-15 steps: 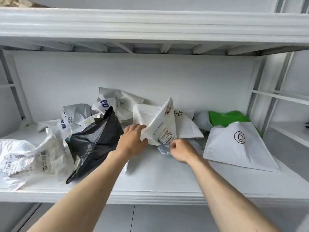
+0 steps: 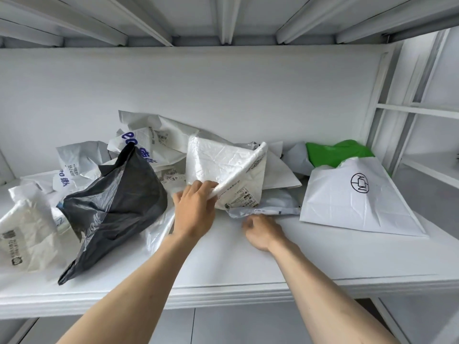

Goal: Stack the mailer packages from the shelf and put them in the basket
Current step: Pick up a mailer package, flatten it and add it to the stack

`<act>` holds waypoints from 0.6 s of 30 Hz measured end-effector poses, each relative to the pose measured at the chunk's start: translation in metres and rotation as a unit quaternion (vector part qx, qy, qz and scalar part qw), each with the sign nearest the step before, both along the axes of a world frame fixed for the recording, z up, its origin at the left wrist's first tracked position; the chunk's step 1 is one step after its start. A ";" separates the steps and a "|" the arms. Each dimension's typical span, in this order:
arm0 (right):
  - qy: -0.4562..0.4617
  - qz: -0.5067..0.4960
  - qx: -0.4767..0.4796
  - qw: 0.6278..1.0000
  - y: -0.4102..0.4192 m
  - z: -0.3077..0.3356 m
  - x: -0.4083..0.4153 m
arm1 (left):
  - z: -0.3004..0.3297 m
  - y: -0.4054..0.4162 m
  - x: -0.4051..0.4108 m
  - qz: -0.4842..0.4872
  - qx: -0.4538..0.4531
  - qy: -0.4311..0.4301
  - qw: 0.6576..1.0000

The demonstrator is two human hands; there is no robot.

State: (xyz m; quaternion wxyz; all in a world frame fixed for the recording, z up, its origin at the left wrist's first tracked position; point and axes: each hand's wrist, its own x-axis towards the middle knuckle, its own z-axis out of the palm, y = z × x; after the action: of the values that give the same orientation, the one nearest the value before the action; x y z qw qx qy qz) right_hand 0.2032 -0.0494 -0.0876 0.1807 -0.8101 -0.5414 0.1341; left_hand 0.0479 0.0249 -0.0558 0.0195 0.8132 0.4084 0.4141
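Several crumpled mailer packages lie on a white shelf (image 2: 223, 274). My left hand (image 2: 195, 211) grips the lower corner of a white mailer (image 2: 223, 162) with a shipping label and holds it lifted. My right hand (image 2: 263, 233) rests with curled fingers on the shelf, just below a flat grey mailer (image 2: 270, 208) and apart from it. A black mailer (image 2: 116, 202) stands to the left of my left hand. At the right lies a white mailer with a round logo (image 2: 357, 199), with a green mailer (image 2: 335, 152) behind it. No basket is in view.
More white and grey mailers are piled at the left (image 2: 27, 232) and at the back (image 2: 154, 137). A white back wall (image 2: 223, 90) closes the shelf. The upper shelf's ribs (image 2: 223, 18) hang overhead. A second white rack (image 2: 427, 135) stands to the right.
My left hand has lifted and opened out the labelled white mailer. My right hand has drawn back from the grey mailer towards the shelf's front. The camera has tilted upward.
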 end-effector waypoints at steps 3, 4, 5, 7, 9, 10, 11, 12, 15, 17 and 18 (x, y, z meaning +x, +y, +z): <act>0.016 -0.014 0.004 1.000 0.006 0.003 -0.002 | 0.001 -0.003 -0.001 -0.029 0.063 -0.095 0.993; 0.029 -0.019 0.003 0.999 0.009 0.004 -0.002 | 0.005 -0.005 -0.001 -0.031 0.080 -0.118 0.989; 0.043 -0.025 0.000 0.999 0.012 0.004 0.000 | 0.009 -0.007 0.000 -0.033 0.091 -0.134 0.986; 0.078 -0.037 -0.004 0.996 0.016 0.006 0.002 | 0.016 -0.009 0.000 -0.040 0.104 -0.154 0.982; 0.103 -0.038 0.010 0.994 0.015 0.008 0.004 | 0.023 -0.013 -0.001 -0.048 0.097 -0.170 0.979; 0.115 -0.030 0.026 0.993 0.015 0.009 0.005 | 0.025 -0.014 -0.002 -0.054 0.087 -0.176 0.979; 0.136 -0.026 0.046 0.989 0.012 0.011 0.003 | 0.027 -0.016 -0.004 -0.060 0.073 -0.183 0.979; 0.167 -0.020 0.076 0.983 0.008 0.014 0.003 | 0.028 -0.018 -0.005 -0.071 0.056 -0.194 0.977; 0.305 -0.020 0.188 0.933 -0.005 0.031 -0.003 | 0.032 -0.029 -0.007 -0.109 0.000 -0.243 0.964; 0.389 -0.024 0.244 0.888 -0.018 0.043 -0.004 | 0.038 -0.040 -0.010 -0.119 -0.037 -0.279 0.952; 0.425 -0.014 0.264 0.866 -0.023 0.048 -0.005 | 0.039 -0.042 -0.011 -0.120 -0.058 -0.294 0.946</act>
State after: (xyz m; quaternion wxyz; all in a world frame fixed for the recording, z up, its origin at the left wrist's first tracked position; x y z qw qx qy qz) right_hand 0.1985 -0.0725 -0.0393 0.6026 -0.6042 -0.4156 0.3147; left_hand 0.0370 -0.0170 -0.0170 0.2355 0.6957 0.3070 0.6052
